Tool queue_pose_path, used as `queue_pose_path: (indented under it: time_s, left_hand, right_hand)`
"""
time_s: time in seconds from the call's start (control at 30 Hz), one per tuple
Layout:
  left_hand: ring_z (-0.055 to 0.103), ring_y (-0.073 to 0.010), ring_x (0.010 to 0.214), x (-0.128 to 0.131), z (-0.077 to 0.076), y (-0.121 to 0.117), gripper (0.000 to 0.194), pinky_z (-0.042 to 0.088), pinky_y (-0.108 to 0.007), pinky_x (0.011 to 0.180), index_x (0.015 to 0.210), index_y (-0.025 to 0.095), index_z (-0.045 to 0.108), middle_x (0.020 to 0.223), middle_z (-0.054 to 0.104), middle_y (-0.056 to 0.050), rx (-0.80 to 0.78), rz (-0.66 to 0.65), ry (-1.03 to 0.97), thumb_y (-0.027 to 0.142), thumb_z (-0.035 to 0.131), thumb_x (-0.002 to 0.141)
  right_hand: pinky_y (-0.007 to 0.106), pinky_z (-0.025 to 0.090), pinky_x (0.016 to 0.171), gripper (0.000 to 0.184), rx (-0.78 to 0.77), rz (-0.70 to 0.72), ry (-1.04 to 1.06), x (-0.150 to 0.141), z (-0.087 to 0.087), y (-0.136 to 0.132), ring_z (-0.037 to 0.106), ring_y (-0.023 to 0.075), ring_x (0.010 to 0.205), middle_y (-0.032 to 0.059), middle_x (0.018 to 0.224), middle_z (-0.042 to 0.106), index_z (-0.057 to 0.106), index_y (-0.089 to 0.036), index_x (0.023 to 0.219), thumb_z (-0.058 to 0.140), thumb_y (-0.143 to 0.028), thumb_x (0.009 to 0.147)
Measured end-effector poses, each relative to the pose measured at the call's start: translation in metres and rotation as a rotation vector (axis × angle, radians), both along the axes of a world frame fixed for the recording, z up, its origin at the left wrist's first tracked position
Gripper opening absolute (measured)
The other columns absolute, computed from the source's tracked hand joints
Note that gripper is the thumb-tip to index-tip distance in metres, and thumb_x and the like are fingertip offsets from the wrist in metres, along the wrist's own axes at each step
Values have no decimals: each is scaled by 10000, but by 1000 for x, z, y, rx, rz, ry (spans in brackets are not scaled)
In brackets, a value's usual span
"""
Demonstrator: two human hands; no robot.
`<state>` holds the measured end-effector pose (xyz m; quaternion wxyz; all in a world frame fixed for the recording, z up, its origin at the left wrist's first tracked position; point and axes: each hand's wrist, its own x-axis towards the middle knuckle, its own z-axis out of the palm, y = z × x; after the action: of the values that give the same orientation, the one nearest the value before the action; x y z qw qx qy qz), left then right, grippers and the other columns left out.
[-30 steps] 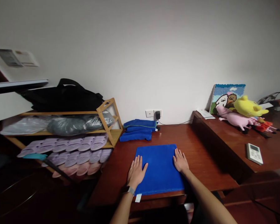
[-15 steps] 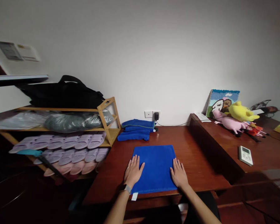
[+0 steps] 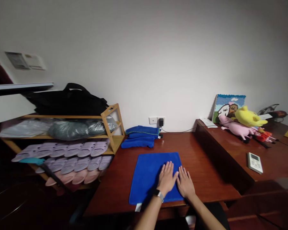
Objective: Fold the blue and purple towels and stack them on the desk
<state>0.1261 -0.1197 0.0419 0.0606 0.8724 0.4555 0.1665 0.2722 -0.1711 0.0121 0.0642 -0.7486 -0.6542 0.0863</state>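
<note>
A blue towel (image 3: 146, 175) is spread flat on the brown wooden table (image 3: 115, 188), its white tag (image 3: 138, 207) poking out at the near left corner. My left hand (image 3: 167, 177) lies palm down on the right half of the towel, fingers stretched out; its wrist wears a watch. Close beside it, my right hand (image 3: 185, 182) rests flat over the towel's right edge with fingers extended. Neither hand grips anything. Behind the towel, near the wall, sits a pile of folded blue towels (image 3: 140, 137).
Left of the table stands a wooden rack (image 3: 112, 140) with slippers (image 3: 80, 148) and a black bag (image 3: 69, 102). On the raised desk at right are plush toys (image 3: 248, 116), a picture (image 3: 226, 105) and a white remote (image 3: 255, 162). A black plug (image 3: 161, 122) is in the wall socket.
My left hand has moved right across the towel, from its left edge to beside my right hand. My right hand stays at the right edge. The view has shifted slightly.
</note>
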Motion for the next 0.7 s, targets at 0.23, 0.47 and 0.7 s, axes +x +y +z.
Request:
queue_pose_path:
  time_s: [0.23, 0.47, 0.7]
  left_hand:
    - [281, -233, 1538, -41, -27, -12, 689, 234, -462, 1268, 1581, 190, 355, 1649, 331, -78, -48, 111, 50, 588, 185, 1044]
    - [248, -272, 1547, -161, -29, 1, 746, 225, -489, 1258, 1592, 148, 315, 1662, 275, -106, -81, 439, 134, 623, 224, 1024]
    - [261, -265, 1544, -176, -36, -1, 807, 221, -468, 1262, 1592, 120, 306, 1666, 266, -107, -27, 448, 98, 665, 214, 1005]
  right_hand:
    - [440, 107, 1275, 701, 47, -10, 4, 0, -6, 0, 124, 232, 1564, 62, 1678, 160, 206, -83, 1609, 184, -474, 1028]
    - [427, 82, 1277, 705, 25, -24, 10, -1, -1, -1, 118, 226, 1565, 54, 1683, 147, 193, -83, 1611, 162, -486, 1033]
    - [417, 85, 1278, 680, 31, -44, 30, -2, 5, -4, 125, 219, 1564, 56, 1680, 185, 209, -94, 1613, 181, -459, 1040]
